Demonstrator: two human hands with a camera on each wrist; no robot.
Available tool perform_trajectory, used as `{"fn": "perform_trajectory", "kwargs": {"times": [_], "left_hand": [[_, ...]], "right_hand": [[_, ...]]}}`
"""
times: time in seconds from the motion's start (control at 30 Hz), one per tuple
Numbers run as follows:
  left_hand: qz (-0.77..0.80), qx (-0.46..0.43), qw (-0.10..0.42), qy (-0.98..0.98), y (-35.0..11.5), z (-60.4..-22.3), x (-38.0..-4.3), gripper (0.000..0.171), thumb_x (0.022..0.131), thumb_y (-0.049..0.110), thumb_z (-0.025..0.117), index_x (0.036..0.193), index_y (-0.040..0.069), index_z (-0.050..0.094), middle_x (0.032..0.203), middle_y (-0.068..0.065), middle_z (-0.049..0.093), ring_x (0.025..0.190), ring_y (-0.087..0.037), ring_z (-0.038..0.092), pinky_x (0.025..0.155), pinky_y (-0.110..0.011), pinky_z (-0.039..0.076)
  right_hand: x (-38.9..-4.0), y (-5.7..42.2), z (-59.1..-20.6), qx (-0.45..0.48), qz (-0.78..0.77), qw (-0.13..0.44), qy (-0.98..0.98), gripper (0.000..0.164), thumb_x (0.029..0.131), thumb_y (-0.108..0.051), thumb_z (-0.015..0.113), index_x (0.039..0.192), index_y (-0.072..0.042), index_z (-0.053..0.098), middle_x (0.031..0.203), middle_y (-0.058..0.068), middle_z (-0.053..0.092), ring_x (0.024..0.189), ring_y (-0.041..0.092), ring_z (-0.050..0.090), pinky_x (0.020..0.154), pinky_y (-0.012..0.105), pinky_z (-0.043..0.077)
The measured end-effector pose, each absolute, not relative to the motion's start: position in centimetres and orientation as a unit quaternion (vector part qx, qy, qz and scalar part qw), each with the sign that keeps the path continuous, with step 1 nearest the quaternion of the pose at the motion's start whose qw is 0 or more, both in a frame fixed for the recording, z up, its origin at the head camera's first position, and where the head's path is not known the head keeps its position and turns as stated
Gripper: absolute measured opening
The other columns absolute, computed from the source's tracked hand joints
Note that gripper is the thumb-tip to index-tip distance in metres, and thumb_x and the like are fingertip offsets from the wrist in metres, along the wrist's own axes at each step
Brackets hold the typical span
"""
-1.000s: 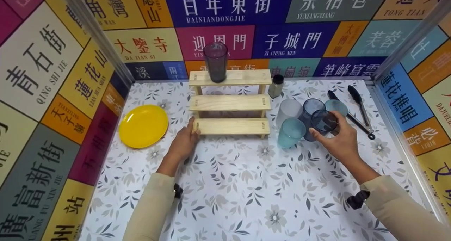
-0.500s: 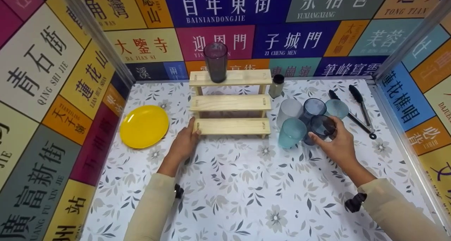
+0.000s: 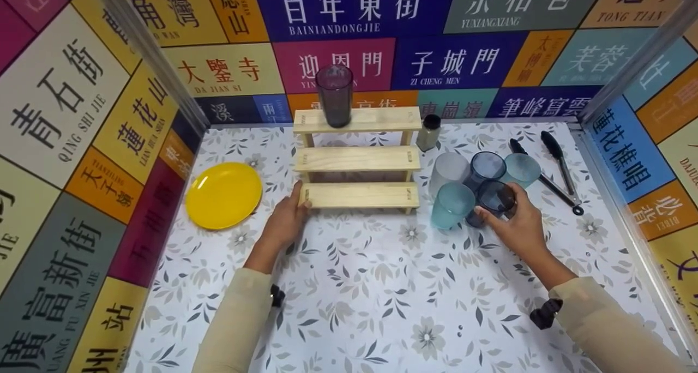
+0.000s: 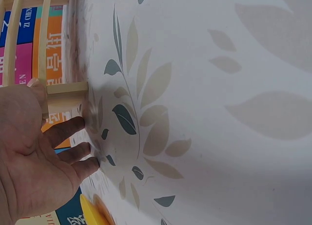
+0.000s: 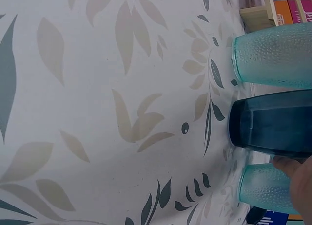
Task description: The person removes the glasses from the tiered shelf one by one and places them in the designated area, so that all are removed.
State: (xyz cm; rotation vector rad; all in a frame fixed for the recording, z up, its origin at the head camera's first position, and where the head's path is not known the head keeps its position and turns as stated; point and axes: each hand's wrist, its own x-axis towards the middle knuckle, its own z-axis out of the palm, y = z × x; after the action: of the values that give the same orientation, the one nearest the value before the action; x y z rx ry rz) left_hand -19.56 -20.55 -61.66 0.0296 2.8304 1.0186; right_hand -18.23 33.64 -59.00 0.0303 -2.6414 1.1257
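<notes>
In the head view my left hand [image 3: 285, 220] holds the left end of the lowest step of a three-tier wooden display stand [image 3: 357, 196]. From the left wrist, the thumb lies over the wooden end [image 4: 68, 88] while the other fingers spread beside it. My right hand [image 3: 518, 217] grips an upright dark blue drinking glass [image 3: 495, 197] between thumb and fingers. Close around that glass stand a second blue glass [image 3: 487, 166], a frosted clear glass [image 3: 447, 168] and a teal glass [image 3: 452, 206]. Another teal glass [image 5: 263, 186] shows beside the right hand's fingers.
A purple glass [image 3: 335, 97] stands on the stand's top step. Right of the stand is a small black-capped jar [image 3: 429, 134]. Black-tipped tongs [image 3: 564, 166] lie at the back right, a yellow plate [image 3: 223, 196] at the left. Printed panels enclose the table.
My right hand has brought the dark blue glass slightly left and toward me, in among the other glasses. The left hand keeps its place on the stand.
</notes>
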Motion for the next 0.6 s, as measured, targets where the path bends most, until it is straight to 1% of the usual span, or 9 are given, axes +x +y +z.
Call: {"fn": "perform_trajectory", "kwargs": {"times": [0.07, 0.17, 0.23, 0.3, 0.43, 0.6], "left_hand": [[0.339, 0.012, 0.067, 0.938, -20.53, -61.61, -19.58, 0.071, 0.12, 0.044, 0.044, 0.179, 0.017, 0.016, 0.156, -0.037, 0.055, 0.147, -0.052, 0.055, 0.124, -0.065, 0.042], [0.337, 0.012, 0.068, 0.939, -20.54, -61.67, -19.67, 0.071, 0.12, 0.044, 0.043, 0.179, 0.017, 0.016, 0.154, -0.036, 0.057, 0.146, -0.051, 0.056, 0.124, -0.064, 0.042], [0.335, 0.01, 0.069, 0.94, -20.54, -61.74, -19.75, 0.071, 0.119, 0.045, 0.043, 0.179, 0.017, 0.016, 0.153, -0.035, 0.058, 0.146, -0.05, 0.056, 0.124, -0.063, 0.043], [0.334, 0.008, 0.068, 0.94, -20.57, -61.81, -19.78, 0.072, 0.119, 0.046, 0.043, 0.179, 0.017, 0.016, 0.154, -0.035, 0.058, 0.147, -0.05, 0.056, 0.124, -0.063, 0.043], [0.339, 0.012, 0.061, 0.939, -20.59, -61.91, -19.78, 0.072, 0.119, 0.046, 0.044, 0.179, 0.015, 0.017, 0.154, -0.036, 0.058, 0.146, -0.051, 0.057, 0.122, -0.064, 0.044], [0.345, 0.021, 0.052, 0.937, -20.6, -61.91, -19.65, 0.073, 0.119, 0.045, 0.045, 0.179, 0.012, 0.018, 0.152, -0.037, 0.059, 0.143, -0.052, 0.058, 0.122, -0.066, 0.044]], "right_hand": [[-18.2, 33.6, -58.91, 0.009, 0.388, 0.132, -0.912, 0.09, 0.089, -0.035, 0.096, 0.16, -0.006, 0.049, 0.135, 0.031, 0.072, 0.109, 0.043, 0.07, 0.089, 0.036, 0.047], [-18.12, 33.52, -58.78, 0.012, 0.391, 0.128, -0.912, 0.09, 0.09, -0.034, 0.096, 0.161, -0.006, 0.048, 0.138, 0.033, 0.07, 0.119, 0.049, 0.071, 0.094, 0.054, 0.051], [-18.06, 33.48, -58.66, 0.015, 0.395, 0.124, -0.91, 0.091, 0.09, -0.034, 0.095, 0.162, -0.005, 0.047, 0.139, 0.034, 0.069, 0.124, 0.053, 0.07, 0.096, 0.06, 0.052], [-18.01, 33.48, -58.58, 0.017, 0.397, 0.119, -0.91, 0.091, 0.091, -0.034, 0.094, 0.163, -0.005, 0.046, 0.142, 0.034, 0.068, 0.127, 0.055, 0.069, 0.098, 0.063, 0.053], [-17.94, 33.53, -58.39, 0.02, 0.4, 0.107, -0.91, 0.093, 0.092, -0.035, 0.093, 0.165, -0.006, 0.043, 0.144, 0.034, 0.066, 0.129, 0.056, 0.069, 0.1, 0.065, 0.054], [-17.85, 33.64, -58.2, 0.016, 0.397, 0.094, -0.913, 0.097, 0.093, -0.038, 0.093, 0.168, -0.008, 0.04, 0.147, 0.036, 0.064, 0.131, 0.058, 0.067, 0.103, 0.067, 0.053]]}}
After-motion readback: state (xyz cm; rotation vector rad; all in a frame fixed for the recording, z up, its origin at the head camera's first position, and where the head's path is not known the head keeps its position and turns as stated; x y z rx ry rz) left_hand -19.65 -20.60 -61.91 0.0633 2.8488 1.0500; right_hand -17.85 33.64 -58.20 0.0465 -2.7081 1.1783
